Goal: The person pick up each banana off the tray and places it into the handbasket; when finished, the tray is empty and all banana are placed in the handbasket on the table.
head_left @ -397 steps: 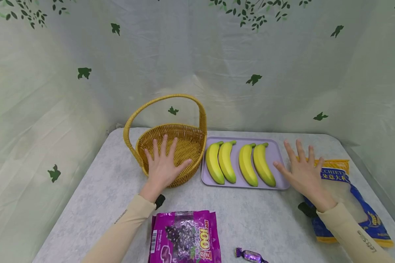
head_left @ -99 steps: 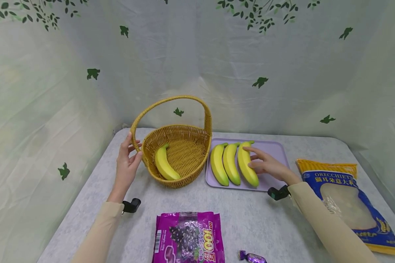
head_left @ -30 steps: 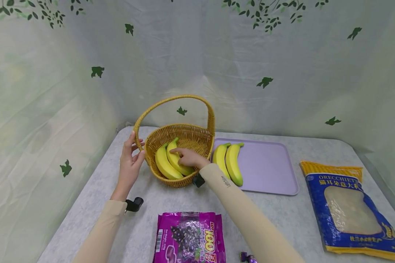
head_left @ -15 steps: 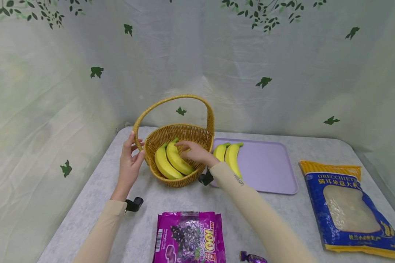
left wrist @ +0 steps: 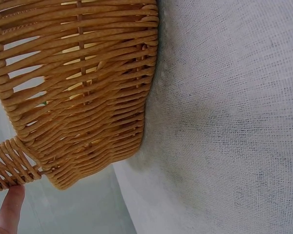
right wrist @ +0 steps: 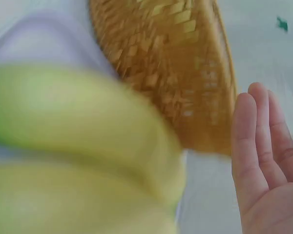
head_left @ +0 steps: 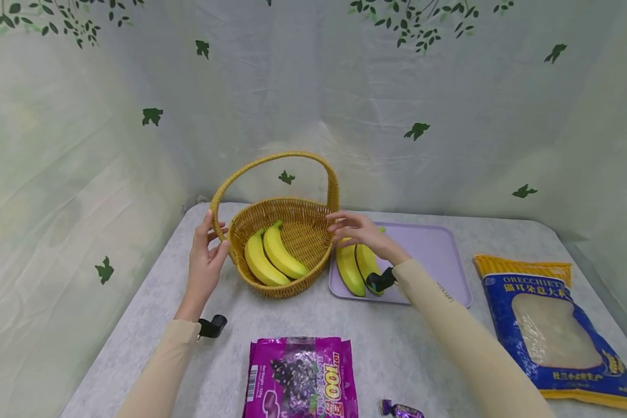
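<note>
My left hand [head_left: 208, 258] holds the left foot of the handle [head_left: 287, 155] of a wicker basket [head_left: 305, 244]. In the left wrist view its fingers [left wrist: 12, 207] press against the handle's woven base, beside the basket wall [left wrist: 83, 83]. Two bananas lie side by side in the basket, a left banana [head_left: 263, 264] and a right banana [head_left: 282, 254]. My right hand [head_left: 364, 233], holding nothing, hovers over the left part of a lilac tray [head_left: 428, 261], fingers extended toward the basket's right rim. Below it, partly covered, are two more bananas [head_left: 348, 271], blurred in the right wrist view.
A purple candy bag [head_left: 303, 377] lies at the front of the table [head_left: 386, 342], with one wrapped purple candy [head_left: 403, 410] to its right. The blue-and-yellow pasta bag [head_left: 559, 331] lies at the right. A pale curtain [head_left: 376, 168] hangs behind the table.
Two bananas have gone from the tray into the basket. Over the last second my right hand let go of the second one and moved right, out over the tray. My left hand stays at the handle.
</note>
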`<state>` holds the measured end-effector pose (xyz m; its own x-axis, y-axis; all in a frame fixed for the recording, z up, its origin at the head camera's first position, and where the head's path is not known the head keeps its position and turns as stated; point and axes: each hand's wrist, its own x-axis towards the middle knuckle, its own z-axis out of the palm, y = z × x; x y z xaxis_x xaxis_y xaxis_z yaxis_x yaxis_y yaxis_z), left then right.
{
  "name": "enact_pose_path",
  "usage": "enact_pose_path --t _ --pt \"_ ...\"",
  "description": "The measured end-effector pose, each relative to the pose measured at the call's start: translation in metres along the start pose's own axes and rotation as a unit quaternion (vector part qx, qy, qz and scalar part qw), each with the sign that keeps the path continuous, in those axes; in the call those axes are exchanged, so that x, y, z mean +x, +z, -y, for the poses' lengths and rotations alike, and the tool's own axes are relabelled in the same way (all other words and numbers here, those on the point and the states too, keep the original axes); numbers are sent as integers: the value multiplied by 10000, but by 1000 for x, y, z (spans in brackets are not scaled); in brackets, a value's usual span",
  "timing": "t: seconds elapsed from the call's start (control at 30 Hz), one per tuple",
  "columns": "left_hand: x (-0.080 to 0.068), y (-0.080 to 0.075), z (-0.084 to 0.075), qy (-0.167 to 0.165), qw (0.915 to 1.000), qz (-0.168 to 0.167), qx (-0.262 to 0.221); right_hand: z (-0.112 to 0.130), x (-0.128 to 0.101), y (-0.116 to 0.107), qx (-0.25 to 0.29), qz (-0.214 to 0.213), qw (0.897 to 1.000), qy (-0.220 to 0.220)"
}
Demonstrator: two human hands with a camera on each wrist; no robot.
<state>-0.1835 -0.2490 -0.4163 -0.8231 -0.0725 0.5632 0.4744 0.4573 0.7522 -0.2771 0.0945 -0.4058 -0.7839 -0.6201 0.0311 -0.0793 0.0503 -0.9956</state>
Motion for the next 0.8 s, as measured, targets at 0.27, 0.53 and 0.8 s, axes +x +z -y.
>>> enact_pose_path --t 0.27,0.53,0.8 --pt "-1 1 5 20 10000 1 -63 -18 -37 -48 -217 -825 9951 496" --pt "0 2 7 66 9999 -3 -147 -32 -62 -70 -673 -1094 9855 1105" --pt "-1 1 -10 155 9998 25 -99 -48 -73 -69 -1140 -928 9771 1540"
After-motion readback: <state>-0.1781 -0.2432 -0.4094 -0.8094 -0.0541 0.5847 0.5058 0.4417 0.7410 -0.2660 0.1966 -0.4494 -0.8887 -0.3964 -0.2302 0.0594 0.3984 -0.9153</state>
